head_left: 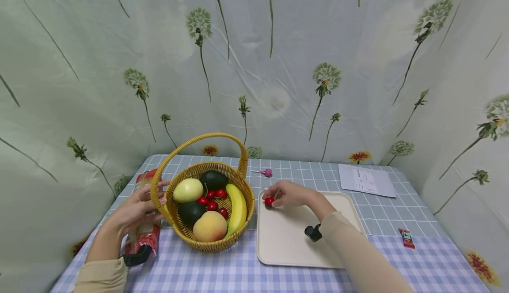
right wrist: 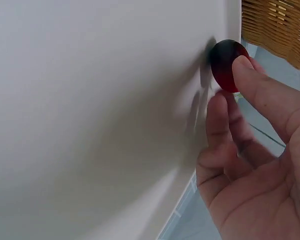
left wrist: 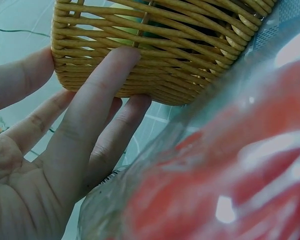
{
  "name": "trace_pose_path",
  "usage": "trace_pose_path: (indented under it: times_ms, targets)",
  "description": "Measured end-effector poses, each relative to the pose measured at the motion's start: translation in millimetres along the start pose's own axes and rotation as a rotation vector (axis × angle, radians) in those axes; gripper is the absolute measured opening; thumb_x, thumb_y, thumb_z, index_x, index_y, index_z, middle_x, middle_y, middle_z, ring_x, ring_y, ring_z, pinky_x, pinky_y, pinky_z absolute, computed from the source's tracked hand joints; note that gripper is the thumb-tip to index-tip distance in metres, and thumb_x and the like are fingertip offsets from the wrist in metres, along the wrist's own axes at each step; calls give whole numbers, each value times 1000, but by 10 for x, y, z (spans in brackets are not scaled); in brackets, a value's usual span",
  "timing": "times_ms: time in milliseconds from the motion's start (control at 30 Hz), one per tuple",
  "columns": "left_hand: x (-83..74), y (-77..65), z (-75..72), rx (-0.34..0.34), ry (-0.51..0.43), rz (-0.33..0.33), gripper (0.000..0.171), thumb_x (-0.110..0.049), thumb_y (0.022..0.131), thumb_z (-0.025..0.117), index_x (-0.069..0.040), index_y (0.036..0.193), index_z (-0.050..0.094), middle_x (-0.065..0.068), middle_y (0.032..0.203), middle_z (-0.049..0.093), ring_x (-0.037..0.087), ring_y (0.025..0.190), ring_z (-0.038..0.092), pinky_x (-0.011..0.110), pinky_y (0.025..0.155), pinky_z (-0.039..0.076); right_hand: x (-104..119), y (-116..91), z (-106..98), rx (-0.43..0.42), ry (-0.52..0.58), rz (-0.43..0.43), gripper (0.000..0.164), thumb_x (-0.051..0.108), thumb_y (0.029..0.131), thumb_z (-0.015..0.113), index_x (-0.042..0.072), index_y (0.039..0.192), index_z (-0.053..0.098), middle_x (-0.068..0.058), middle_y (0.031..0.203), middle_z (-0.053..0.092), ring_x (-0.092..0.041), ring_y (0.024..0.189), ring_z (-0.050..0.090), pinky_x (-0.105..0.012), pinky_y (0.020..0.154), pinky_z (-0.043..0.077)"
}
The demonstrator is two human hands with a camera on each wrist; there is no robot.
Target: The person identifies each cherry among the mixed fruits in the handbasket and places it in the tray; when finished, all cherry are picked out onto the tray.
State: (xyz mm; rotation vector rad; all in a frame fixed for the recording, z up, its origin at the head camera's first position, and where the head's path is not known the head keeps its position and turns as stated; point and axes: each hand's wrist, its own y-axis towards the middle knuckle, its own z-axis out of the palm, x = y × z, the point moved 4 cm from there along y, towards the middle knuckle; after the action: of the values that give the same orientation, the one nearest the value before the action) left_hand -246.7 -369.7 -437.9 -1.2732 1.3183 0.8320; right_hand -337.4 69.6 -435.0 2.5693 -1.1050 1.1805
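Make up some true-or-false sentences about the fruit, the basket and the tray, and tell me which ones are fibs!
1. The right grip pinches a cherry near a corner of the tray. True.
2. The basket holds a banana and a peach. True.
3. The peach lies on the tray. False: it lies in the basket.
4. The left grip touches the basket. True.
5. The basket stands on the tray. False: it stands beside it.
6. The banana is red. False: it is yellow.

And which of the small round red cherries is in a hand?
The cherry the right hand pinches, at the cream rectangular tray; the other cherries lie in the yellow wicker basket.
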Motion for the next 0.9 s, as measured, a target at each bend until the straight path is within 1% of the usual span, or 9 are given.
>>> trace_pose_path:
  times_ms: [133, 200, 300, 433, 600, 733, 800, 900]
  targets:
    - [8, 4, 0, -4, 0, -4, 67, -21, 110, 63, -9, 167, 32, 30, 162, 40, 10, 113, 70, 39, 91, 65, -34, -14, -23, -13, -5, -7, 30, 0, 98, 73, 6, 127, 75, -5, 103, 73, -12, 93, 62, -26, 87, 53]
    - [8, 4, -1, -3, -1, -3, 66, -21, 110, 64, -9, 167, 33, 29, 161, 42, 10, 113, 70, 39, 91, 65, -49, -21, -26, -13, 9, -11, 30, -1, 98, 73, 5, 126, 75, -5, 102, 73, -12, 92, 61, -25, 86, 53]
    - [4, 0, -3, -4, -3, -1, 65, -21, 109, 64, -10, 166, 34, 25, 158, 46, 10, 113, 71, 40, 91, 65, -69, -26, -24, -11, 32, -13, 30, -2, 98, 72, 5, 126, 74, -7, 103, 73, -12, 93, 61, -25, 88, 52]
    - [-3, -9, 0, -5, -6, 2, 65, -21, 109, 64, -10, 166, 34, 16, 152, 53, 9, 112, 71, 39, 91, 65, -79, -29, -22, -11, 51, -12, 29, -2, 98, 73, 5, 126, 75, -7, 104, 73, -13, 93, 61, -25, 88, 52]
    - [-5, -14, 4, -6, -9, -1, 64, -21, 109, 64, -11, 165, 35, 6, 143, 58, 10, 111, 71, 39, 91, 65, -75, -32, -20, -8, 53, -10, 29, -1, 98, 73, 6, 126, 75, -8, 104, 74, -12, 92, 61, -25, 86, 52]
    - [-4, -12, 1, -7, -15, 0, 63, -20, 109, 64, -12, 165, 36, -1, 135, 61, 11, 110, 71, 38, 90, 65, -75, -33, -26, -6, 44, -7, 30, 0, 98, 73, 6, 128, 75, -8, 107, 75, -12, 94, 62, -24, 87, 52]
    - [-5, -10, 0, -4, -17, 1, 63, -19, 109, 64, -12, 165, 36, -3, 131, 62, 11, 109, 71, 38, 89, 65, -77, -37, -30, -5, 37, -7, 32, 0, 98, 73, 6, 129, 74, -8, 109, 75, -12, 95, 64, -25, 88, 53]
    - [-20, -15, 0, 5, -20, 3, 64, -19, 109, 64, -11, 165, 35, -3, 131, 62, 12, 109, 72, 38, 89, 65, -78, -42, -36, -5, 36, -8, 37, 1, 99, 74, 8, 135, 73, -8, 109, 75, -12, 96, 64, -25, 90, 54]
